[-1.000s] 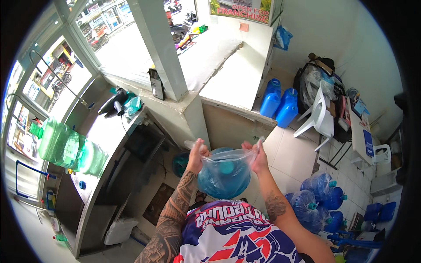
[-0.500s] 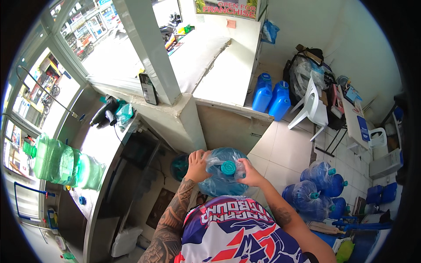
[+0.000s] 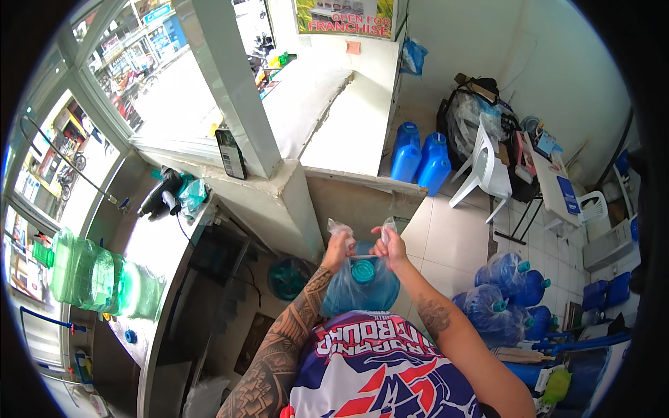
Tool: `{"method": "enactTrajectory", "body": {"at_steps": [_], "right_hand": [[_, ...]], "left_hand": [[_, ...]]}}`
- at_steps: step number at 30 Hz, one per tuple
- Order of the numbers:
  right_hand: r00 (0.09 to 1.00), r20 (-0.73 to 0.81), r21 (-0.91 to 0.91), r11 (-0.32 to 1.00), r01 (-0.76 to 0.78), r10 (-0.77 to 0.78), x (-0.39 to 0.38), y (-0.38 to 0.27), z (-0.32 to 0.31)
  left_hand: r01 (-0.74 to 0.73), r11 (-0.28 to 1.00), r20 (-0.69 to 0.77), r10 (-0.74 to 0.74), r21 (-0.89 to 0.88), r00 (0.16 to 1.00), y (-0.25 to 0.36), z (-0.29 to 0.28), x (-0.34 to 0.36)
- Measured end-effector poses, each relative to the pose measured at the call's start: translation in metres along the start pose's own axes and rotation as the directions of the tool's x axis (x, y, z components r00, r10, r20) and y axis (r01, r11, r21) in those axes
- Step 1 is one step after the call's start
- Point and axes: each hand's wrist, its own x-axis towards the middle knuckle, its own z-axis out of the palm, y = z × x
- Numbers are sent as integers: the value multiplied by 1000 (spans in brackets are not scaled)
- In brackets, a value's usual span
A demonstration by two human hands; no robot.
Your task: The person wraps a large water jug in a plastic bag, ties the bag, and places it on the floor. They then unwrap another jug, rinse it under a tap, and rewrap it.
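Observation:
A round blue water jug [image 3: 359, 296] with a teal cap [image 3: 362, 269] stands in front of my body, with a clear plastic bag [image 3: 334, 282] around it. My left hand [image 3: 337, 247] is closed on one gathered top end of the bag, above the jug's left side. My right hand [image 3: 390, 245] grips the other bunched end on the right. Both hands are raised over the jug, and the stretched plastic runs between them. The bottom of the jug is hidden by my shirt.
A steel counter [image 3: 146, 320] with a green jug [image 3: 87, 268] curves along the left. A concrete post base [image 3: 286, 209] stands ahead. Two blue containers [image 3: 432, 164] and a white chair [image 3: 479, 174] are at the back right, bagged blue jugs [image 3: 488, 313] on the right floor.
A second ago both hands held the bag spread; half a second ago they were down at the jug's top. Now they are lifted again, each pulling a gathered end upward.

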Motion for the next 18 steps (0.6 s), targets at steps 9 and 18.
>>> {"method": "enactTrajectory", "body": {"at_steps": [9,18], "right_hand": [[951,-304,128,992,-21,59,11,21,15],[928,318,371,875,-312,196,19,28,-28]], "left_hand": [[-33,999,118,29,29,993,0,-9,-6],[302,856,228,-223,-419,948,-12,-14,5]]}}
